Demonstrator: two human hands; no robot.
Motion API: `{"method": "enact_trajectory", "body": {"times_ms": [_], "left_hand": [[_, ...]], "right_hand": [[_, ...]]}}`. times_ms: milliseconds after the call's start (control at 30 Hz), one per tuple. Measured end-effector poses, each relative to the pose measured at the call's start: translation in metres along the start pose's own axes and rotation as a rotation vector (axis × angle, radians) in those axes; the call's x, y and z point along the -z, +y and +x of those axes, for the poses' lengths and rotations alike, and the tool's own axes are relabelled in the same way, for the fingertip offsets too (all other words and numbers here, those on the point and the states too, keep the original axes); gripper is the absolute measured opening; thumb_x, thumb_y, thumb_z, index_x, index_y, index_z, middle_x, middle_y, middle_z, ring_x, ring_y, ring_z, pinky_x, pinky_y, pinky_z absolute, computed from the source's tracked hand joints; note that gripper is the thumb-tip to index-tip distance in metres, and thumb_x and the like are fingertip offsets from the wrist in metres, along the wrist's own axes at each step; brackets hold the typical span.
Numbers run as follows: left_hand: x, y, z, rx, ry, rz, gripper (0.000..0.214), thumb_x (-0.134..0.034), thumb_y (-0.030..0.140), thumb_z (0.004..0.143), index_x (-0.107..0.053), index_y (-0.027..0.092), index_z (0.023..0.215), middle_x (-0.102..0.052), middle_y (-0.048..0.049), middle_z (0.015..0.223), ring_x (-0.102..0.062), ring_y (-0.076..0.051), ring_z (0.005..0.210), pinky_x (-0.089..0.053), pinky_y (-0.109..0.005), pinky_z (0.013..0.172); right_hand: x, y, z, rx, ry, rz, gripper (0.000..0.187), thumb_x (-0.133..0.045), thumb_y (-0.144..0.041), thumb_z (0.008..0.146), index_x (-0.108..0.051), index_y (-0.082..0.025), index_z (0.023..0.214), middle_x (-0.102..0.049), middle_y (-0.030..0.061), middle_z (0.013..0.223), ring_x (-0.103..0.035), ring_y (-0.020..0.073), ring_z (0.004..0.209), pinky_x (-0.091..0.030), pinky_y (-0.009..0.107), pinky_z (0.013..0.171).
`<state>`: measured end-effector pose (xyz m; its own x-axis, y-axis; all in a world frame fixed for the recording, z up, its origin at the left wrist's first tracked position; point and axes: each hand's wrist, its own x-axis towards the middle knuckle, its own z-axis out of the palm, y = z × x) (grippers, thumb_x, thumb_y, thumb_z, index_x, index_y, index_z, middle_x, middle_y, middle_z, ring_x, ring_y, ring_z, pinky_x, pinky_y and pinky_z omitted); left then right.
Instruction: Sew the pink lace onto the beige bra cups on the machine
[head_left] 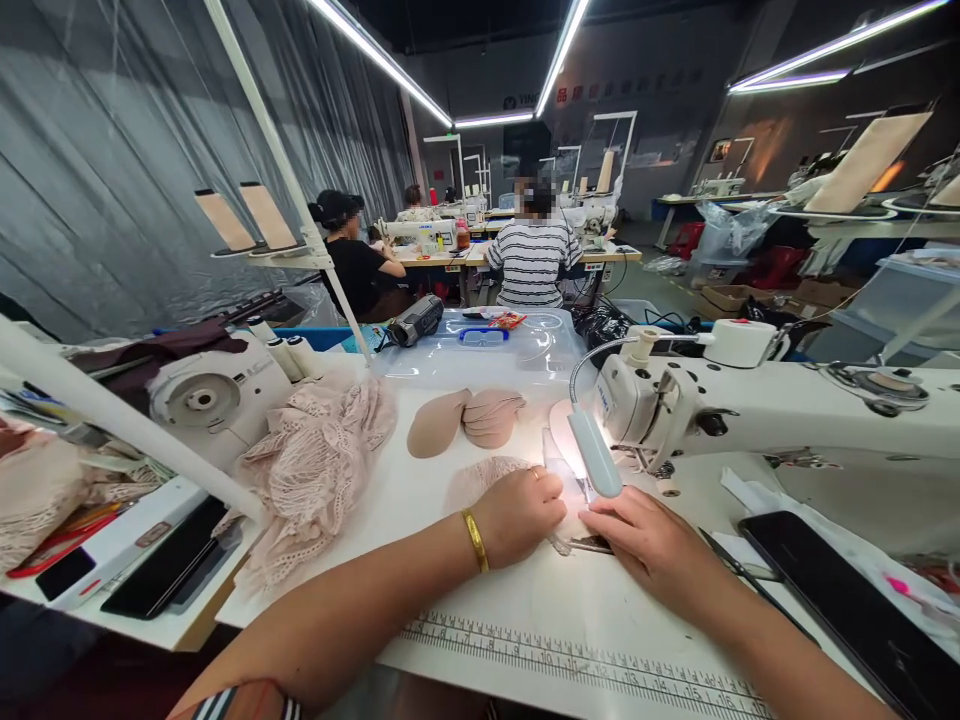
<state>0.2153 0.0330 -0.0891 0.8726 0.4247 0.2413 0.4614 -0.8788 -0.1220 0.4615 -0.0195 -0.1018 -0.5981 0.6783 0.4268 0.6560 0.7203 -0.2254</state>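
Note:
My left hand [519,512], with a gold bracelet and a ring, is curled and presses on a pink lace piece [480,478] lying on the white table. My right hand [651,545] lies flat, fingers stretched toward the needle area under the lamp [594,452] of the white sewing machine [750,405]. The two hands almost touch over the fabric. Just behind the hands lie beige bra cups [466,420]. What sits under my left fingers is hidden.
A heap of pink lace [311,470] lies at left beside another machine [214,400]. Phones [161,570] rest on the left shelf, a dark tablet [847,600] at right. A ruler strip [585,665] edges the table. Seated workers [532,255] sew further back.

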Motion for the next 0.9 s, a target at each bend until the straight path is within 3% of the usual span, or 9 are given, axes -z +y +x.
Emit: {"method": "enact_trajectory", "body": {"times_ms": [133, 333, 533, 733, 900], "left_hand": [[-0.004, -0.001, -0.005, -0.045, 0.059, -0.053, 0.019, -0.050, 0.008, 0.093, -0.055, 0.017, 0.077, -0.061, -0.0064, 0.090, -0.050, -0.019, 0.079, -0.047, -0.031, 0.080], [0.000, 0.000, 0.002, -0.023, 0.065, -0.028, 0.023, -0.047, 0.019, 0.100, -0.056, 0.017, 0.079, -0.056, -0.0039, 0.079, -0.047, -0.018, 0.071, -0.045, -0.032, 0.073], [0.000, 0.004, 0.004, -0.004, 0.094, -0.066, 0.026, -0.047, 0.024, 0.101, -0.058, 0.016, 0.079, -0.062, -0.0066, 0.090, -0.053, -0.019, 0.080, -0.045, -0.033, 0.075], [-0.005, -0.001, 0.010, -0.038, 0.038, -0.059, 0.024, -0.051, 0.025, 0.101, -0.060, 0.016, 0.080, -0.064, -0.0044, 0.084, -0.055, -0.019, 0.079, -0.044, -0.035, 0.077], [-0.009, -0.011, 0.021, -0.060, 0.014, -0.066, 0.024, -0.050, 0.025, 0.103, -0.062, 0.016, 0.083, -0.068, -0.0043, 0.091, -0.059, -0.021, 0.084, -0.041, -0.036, 0.076]], "right_hand": [[0.001, 0.001, 0.001, -0.045, -0.058, 0.028, 0.033, -0.043, -0.014, 0.101, -0.066, -0.028, 0.122, -0.070, 0.0075, 0.102, -0.062, 0.0240, 0.092, -0.055, 0.037, 0.074], [-0.003, 0.003, -0.001, -0.059, -0.054, 0.035, 0.033, -0.046, -0.015, 0.102, -0.063, -0.028, 0.127, -0.067, 0.0062, 0.096, -0.060, 0.0228, 0.088, -0.055, 0.036, 0.071], [-0.002, 0.002, 0.000, -0.075, -0.041, 0.057, 0.032, -0.046, -0.015, 0.101, -0.065, -0.029, 0.124, -0.065, 0.0056, 0.092, -0.059, 0.0227, 0.086, -0.053, 0.035, 0.070], [0.000, 0.000, 0.000, -0.128, -0.107, 0.044, 0.032, -0.039, -0.012, 0.102, -0.065, -0.026, 0.116, -0.063, 0.0066, 0.097, -0.059, 0.0235, 0.091, -0.051, 0.036, 0.070], [-0.003, 0.005, -0.003, -0.162, -0.110, 0.008, 0.032, -0.037, -0.013, 0.103, -0.065, -0.025, 0.114, -0.062, 0.0075, 0.099, -0.058, 0.0248, 0.090, -0.049, 0.037, 0.070]]}}
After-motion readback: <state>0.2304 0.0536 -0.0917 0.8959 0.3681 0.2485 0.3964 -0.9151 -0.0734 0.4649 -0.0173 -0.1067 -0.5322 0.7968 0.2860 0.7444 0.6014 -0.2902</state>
